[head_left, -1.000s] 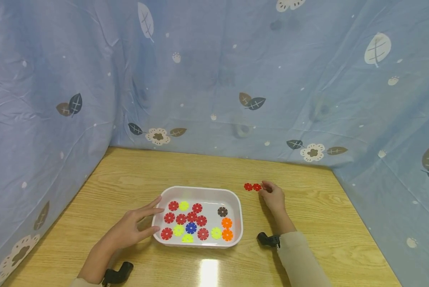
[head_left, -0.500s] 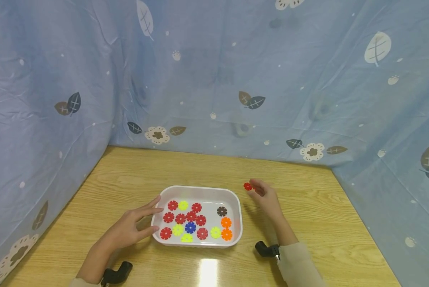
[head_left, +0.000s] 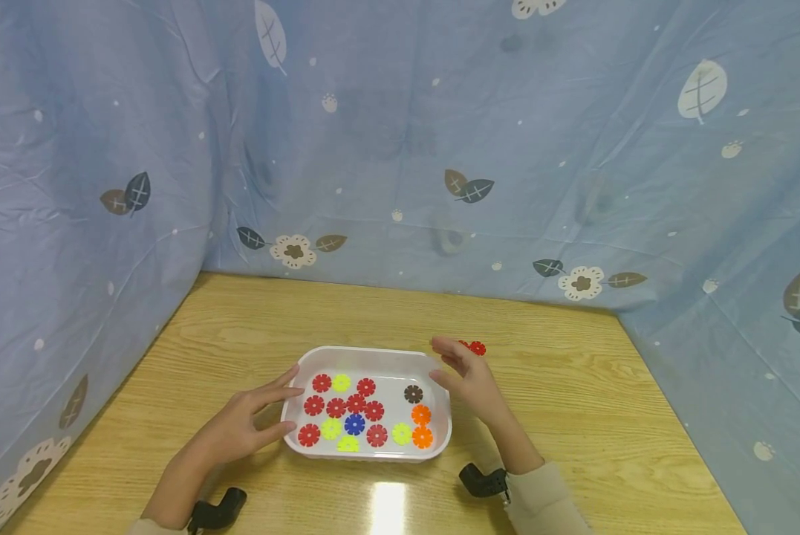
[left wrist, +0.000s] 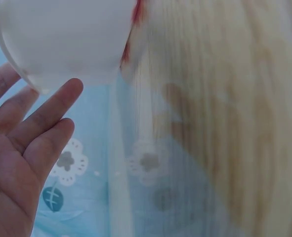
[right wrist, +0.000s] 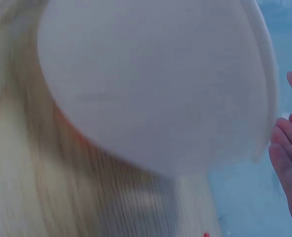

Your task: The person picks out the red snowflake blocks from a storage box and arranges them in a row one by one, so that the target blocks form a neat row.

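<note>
I see my left hand (head_left: pixel 242 425) resting open with fingertips against the white tray's (head_left: pixel 373 357) left wall. My right hand (head_left: pixel 468 377) hovers open at its right rim. Inside lie red, yellow, orange, blue and brown discs (head_left: pixel 354 423); two red discs (head_left: pixel 475 347) sit on the table (head_left: pixel 573 386) just beyond.
</note>
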Tool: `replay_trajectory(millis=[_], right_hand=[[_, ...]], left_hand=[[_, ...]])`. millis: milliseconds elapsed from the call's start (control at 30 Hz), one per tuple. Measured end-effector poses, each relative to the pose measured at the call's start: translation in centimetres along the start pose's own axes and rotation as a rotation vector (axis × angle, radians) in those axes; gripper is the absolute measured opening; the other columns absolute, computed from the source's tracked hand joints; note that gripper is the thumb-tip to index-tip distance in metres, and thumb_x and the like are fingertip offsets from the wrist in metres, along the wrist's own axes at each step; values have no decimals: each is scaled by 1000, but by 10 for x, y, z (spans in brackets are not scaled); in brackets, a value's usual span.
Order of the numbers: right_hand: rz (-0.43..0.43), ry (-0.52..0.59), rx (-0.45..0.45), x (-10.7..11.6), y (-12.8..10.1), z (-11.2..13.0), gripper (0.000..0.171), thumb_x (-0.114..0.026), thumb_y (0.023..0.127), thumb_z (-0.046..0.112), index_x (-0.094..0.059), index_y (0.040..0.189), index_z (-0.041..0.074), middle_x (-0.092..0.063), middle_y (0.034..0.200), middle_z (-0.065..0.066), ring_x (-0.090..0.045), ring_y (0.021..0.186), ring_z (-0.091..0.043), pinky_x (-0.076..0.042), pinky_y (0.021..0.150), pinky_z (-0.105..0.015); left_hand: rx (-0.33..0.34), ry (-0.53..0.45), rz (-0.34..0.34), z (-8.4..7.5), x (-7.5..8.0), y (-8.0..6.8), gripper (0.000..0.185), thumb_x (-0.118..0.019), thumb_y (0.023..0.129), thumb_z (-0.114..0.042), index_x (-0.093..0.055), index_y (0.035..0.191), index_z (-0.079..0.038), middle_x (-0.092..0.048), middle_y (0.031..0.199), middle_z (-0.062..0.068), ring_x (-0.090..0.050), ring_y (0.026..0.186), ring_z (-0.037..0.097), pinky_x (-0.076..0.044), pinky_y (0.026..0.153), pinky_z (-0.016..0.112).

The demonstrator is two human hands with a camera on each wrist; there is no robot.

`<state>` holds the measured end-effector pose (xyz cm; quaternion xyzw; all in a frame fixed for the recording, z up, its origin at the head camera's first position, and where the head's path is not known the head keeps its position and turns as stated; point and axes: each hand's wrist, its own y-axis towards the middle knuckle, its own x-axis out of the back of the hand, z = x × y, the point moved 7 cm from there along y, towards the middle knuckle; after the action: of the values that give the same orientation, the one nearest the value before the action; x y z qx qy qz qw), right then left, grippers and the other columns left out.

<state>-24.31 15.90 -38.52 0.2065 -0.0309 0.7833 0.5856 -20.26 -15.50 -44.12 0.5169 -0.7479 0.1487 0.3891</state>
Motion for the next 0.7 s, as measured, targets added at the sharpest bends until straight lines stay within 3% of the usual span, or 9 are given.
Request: replay_trajectory(millis=[400,533,700], right_hand=[[197,38,9,-49,1,11,49,-62,82,5,-44,126,-4,-46,129,-21,-43,121,-32,-34,102,-41],[256,45,20,-63,4,4,47,-62,81,2,-45,124,-6,-48,126,-22,-44,119,-36,-35,100,-43],[382,-13,11,-80,7,-15,43,-64,81,6,-50,121,-1,-53,123,-17,-50,115,-29,-39,99,-36]], left_hand=[[-51,14,-7,-1,2,0,44,-63,81,-38,-56,121,-21,-35,143,-2,-42,124,20,-42,95,28],[-78,34,-12,-1,1,0,44,-63,82,-37,-56,121,-19,-34,143,-1,-43,124,22,-42,96,32],[-93,42,-18,-2,2,0,44,-62,82,-36,-56,122,-18,-34,143,0,-43,123,23,-41,97,31]])
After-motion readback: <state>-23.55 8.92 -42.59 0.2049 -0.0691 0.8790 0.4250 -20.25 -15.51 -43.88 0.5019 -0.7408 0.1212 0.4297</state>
